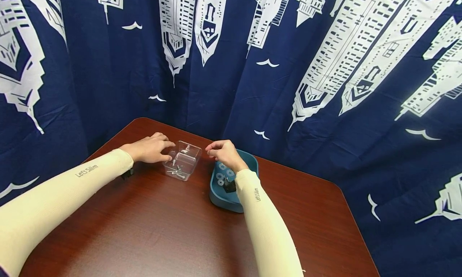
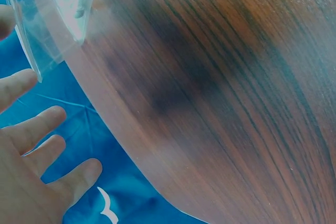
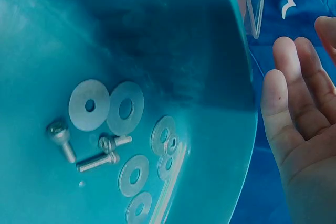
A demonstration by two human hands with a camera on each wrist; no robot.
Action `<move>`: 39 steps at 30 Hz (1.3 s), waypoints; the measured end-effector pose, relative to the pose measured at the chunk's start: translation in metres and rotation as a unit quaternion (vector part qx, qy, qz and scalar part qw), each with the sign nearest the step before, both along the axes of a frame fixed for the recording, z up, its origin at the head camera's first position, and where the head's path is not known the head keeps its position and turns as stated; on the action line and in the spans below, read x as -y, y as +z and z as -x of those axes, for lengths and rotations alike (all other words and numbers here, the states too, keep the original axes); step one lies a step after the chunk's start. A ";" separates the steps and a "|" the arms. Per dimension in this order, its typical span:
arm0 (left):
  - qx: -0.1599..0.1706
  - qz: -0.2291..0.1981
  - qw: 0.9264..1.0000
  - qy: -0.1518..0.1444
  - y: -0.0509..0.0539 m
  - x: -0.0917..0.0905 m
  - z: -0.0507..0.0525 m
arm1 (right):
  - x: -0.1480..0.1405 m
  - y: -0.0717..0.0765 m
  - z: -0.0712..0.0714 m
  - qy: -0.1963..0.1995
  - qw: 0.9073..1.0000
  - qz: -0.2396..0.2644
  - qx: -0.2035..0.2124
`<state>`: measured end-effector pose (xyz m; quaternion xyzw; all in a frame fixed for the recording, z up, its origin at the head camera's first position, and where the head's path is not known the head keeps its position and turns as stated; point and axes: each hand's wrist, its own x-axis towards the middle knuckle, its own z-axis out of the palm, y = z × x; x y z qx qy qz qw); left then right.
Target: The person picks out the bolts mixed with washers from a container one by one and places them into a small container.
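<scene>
My left hand (image 1: 148,149) is at the left side of a clear plastic box (image 1: 187,158), thumb and forefinger at its rim, fingers spread and fairly straight. Several screws (image 1: 177,173) lie inside the box's compartments. Over the far left edge of a blue tray (image 1: 224,203) hovers my right hand (image 1: 225,153), its fingers loosely bent toward the box, with nothing visible in them. Inside the tray are several flat washers (image 3: 88,104) and socket-head screws (image 3: 97,162), clearest in the right wrist view. My right forearm hides part of the tray.
Both containers stand on a reddish-brown wooden table (image 1: 162,229). Behind it hangs a dark blue curtain (image 1: 231,88) with white building prints. A small white bit (image 1: 304,270) lies beside my right sleeve near the bottom of the head view.
</scene>
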<state>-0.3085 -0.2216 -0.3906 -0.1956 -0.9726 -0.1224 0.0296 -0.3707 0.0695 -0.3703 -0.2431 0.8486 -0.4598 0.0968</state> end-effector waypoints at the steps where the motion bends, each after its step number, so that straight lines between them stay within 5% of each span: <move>1: -0.002 0.002 1.000 -0.001 0.000 0.000 0.000 | -0.001 0.000 0.000 -0.001 1.000 0.001 -0.001; 24: -0.007 0.004 1.000 0.001 0.003 -0.007 -0.001 | -0.040 -0.001 -0.002 -0.027 0.999 -0.004 -0.016; 39: -0.043 -0.014 0.998 -0.049 0.016 -0.039 0.002 | -0.060 -0.001 -0.006 -0.042 0.999 -0.016 -0.016</move>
